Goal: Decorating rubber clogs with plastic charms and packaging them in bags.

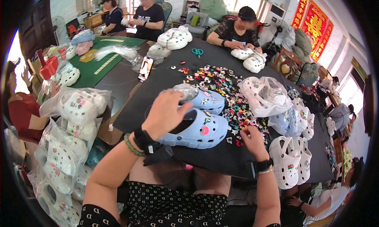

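Two light blue clogs stand side by side on the black tabletop in front of me. The nearer blue clog [187, 133] carries a pink ring-shaped charm and a few more. The farther blue clog [212, 102] bears several charms, with crumpled clear plastic [185, 93] in its opening. My left hand [166, 111] is over the heel ends of the clogs, thumb apart from the stretched fingers; whether it touches them I cannot tell. At the edge of a heap of small colourful shoe charms [237, 102], my right hand [253, 141] has its fingers pinched together. Anything between those fingertips is hidden.
White clogs [285, 164] stand to my right, below bagged clogs [263, 93]. Bagged white clogs [65, 148] are stacked at my left. A phone [145, 69] and teal scissors [197, 51] lie farther back. Across the table a person [239, 31] handles white clogs.
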The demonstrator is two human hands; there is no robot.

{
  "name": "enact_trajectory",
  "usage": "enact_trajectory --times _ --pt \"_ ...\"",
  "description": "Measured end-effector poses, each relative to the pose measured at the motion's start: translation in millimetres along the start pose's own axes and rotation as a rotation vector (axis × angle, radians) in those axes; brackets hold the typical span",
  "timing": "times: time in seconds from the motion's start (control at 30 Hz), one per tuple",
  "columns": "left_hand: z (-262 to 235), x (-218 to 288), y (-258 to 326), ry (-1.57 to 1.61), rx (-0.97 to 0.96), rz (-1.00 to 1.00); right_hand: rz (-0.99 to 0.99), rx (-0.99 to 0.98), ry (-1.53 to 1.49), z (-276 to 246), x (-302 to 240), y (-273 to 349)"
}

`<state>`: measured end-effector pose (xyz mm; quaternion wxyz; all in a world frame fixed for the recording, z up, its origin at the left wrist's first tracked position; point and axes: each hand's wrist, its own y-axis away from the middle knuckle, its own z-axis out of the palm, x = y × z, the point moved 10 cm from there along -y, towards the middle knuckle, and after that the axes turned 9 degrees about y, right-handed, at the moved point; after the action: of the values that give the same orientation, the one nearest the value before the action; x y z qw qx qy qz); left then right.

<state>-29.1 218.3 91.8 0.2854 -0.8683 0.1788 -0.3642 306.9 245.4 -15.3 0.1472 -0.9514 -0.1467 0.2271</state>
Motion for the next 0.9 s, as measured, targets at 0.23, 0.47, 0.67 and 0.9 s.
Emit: enact_trajectory --times 0.23,0.47,0.67,0.9 --pt "36.8 -32.0 -15.5 -0.075 -0.062 -0.059 -0.263 -0.03 -0.11 -11.8 -101.1 -85.6" --pt "52.0 -44.4 5.8 -0.053 -0.068 -0.078 -0.393 -0.169 0.0 43.8 -125.1 -133.0" --pt "50.6 -45.4 6.4 -0.001 -0.044 -0.087 -0.317 -0.263 -0.159 52.5 -116.4 -146.3" --pt "48.2 -46.2 8.8 0.041 -0.022 -0.075 -0.184 -0.332 -0.278 62.4 -97.6 -158.0"
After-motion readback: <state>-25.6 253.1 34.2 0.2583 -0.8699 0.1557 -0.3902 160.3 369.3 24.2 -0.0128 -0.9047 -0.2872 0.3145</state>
